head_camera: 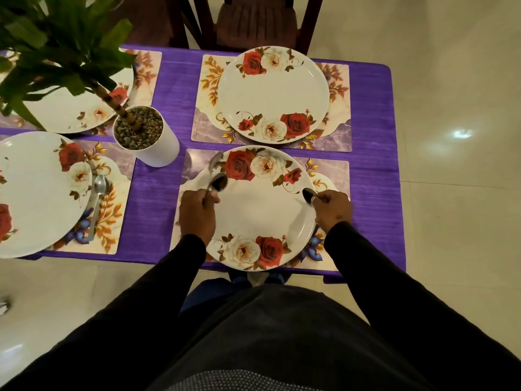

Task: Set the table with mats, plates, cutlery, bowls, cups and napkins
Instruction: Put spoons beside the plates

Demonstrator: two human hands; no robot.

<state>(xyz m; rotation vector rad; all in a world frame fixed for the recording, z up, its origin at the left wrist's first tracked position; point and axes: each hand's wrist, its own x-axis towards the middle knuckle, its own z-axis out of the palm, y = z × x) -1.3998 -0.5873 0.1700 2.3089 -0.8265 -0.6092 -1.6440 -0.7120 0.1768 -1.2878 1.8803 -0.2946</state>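
Two hands hover over the nearest plate [260,210] on its mat [332,167]: the left hand [197,213] grips a spoon [218,183] at the plate's left rim, the right hand [332,208] grips another spoon [309,194] at its right rim. Beyond lies a second plate [273,94].

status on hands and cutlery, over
Left hand grips spoon, right hand grips spoon. Both over near plate. Nothing in the way.

Spoon handles vanish inside the left hand [197,213] and right hand [332,207]. Plant leaves [56,38] cover the far-left plate [70,114]; the frame edge crops the near-left plate [33,193].
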